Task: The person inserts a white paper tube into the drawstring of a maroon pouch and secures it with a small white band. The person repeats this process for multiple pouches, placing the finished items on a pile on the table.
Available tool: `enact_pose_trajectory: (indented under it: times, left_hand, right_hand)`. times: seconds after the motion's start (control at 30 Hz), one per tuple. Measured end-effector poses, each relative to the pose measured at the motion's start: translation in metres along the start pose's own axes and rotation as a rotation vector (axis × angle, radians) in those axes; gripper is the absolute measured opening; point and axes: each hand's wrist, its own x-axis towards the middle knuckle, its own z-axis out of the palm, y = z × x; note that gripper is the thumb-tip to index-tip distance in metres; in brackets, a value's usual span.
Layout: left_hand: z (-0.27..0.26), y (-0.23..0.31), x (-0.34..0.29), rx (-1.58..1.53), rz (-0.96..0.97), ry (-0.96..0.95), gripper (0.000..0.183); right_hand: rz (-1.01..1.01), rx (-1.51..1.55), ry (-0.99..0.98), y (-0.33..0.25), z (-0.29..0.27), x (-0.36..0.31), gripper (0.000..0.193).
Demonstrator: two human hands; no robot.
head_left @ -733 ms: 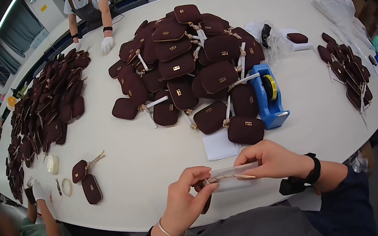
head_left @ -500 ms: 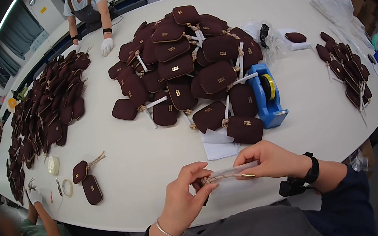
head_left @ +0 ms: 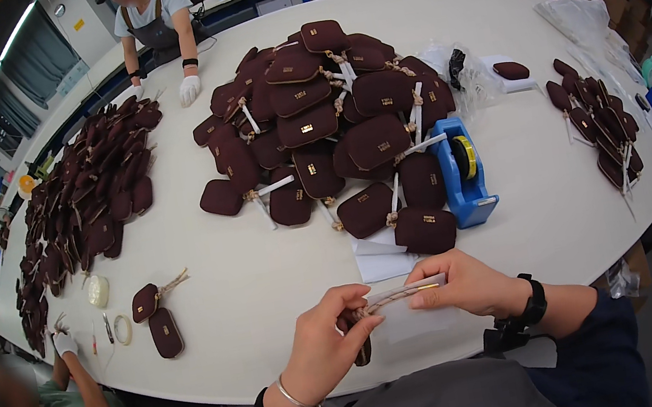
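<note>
Near the front edge of the table, a beige cord strap stretches between my two hands. My left hand is closed around its knotted end, and part of a dark maroon pouch shows below those fingers. Thumb and fingers of my right hand pinch the strap's other end together with a strip of white paper. Much of the strip is covered by the fingers. Just beyond my hands lie a maroon zip pouch and white paper sheets.
A blue tape dispenser stands beside a large heap of maroon pouches. More pouches pile up at left, others at right. Two pouches and a tape roll lie front left. Co-workers are around the table.
The white paper between my hands has narrowed along the cord, so more of the cord shows. My left hand has tilted, baring more of the pouch beneath it. The view has shifted slightly.
</note>
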Motion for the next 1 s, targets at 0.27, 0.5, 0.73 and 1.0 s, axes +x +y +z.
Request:
enact_pose_trajectory:
  times: [0.27,0.5,0.73,1.0]
  left_hand:
    - [-0.004,0.001,0.005,0.011,0.010,-0.029,0.041]
    - [-0.010,-0.001,0.011,-0.016,-0.032,-0.190,0.035]
    - [-0.001,0.007,0.011,0.006,-0.011,-0.085,0.038]
    - [-0.008,0.000,0.012,0.018,0.039,-0.145,0.043]
  right_hand:
    - [0.102,-0.063,0.037,-0.006,-0.001,0.003,0.019]
    - [0.066,-0.125,0.012,-0.011,-0.006,0.002,0.020]
    - [0.028,0.207,0.058,-0.001,-0.004,0.001,0.023]
    - [0.031,0.034,0.046,-0.002,-0.010,0.001,0.029]
